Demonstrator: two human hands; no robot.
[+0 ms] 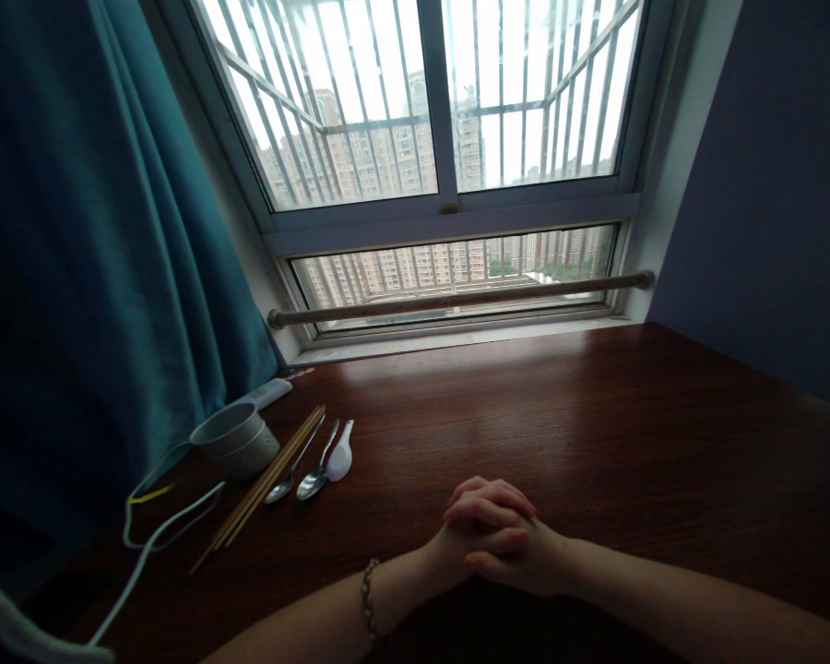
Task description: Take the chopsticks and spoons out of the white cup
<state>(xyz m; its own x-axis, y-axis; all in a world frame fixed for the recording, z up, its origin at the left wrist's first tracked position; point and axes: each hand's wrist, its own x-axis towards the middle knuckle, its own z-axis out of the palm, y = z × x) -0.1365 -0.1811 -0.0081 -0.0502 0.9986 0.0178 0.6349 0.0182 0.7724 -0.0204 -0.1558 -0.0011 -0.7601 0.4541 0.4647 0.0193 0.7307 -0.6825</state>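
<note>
My left hand (pixel 453 544) and my right hand (pixel 536 553) are clasped together over the near part of the wooden table, fingers interlaced. Nothing shows between them, though the palms are hidden. A bracelet circles the left wrist. To the left of both hands, apart from them, lie a white spoon (pixel 341 458), two metal spoons (pixel 313 483) and several wooden chopsticks (pixel 269 484), side by side and slanting away from me. Beside the chopsticks is a grey cup-like holder (pixel 245 452) with small holes in its wall.
A white cable (pixel 135 581) loops along the table's left side. A long white object (pixel 266 394) lies behind the holder, near the blue curtain (pixel 159 231). Beyond the brown table (pixel 526 397) are a rail (pixel 463 300) and a barred window; a wall stands at right.
</note>
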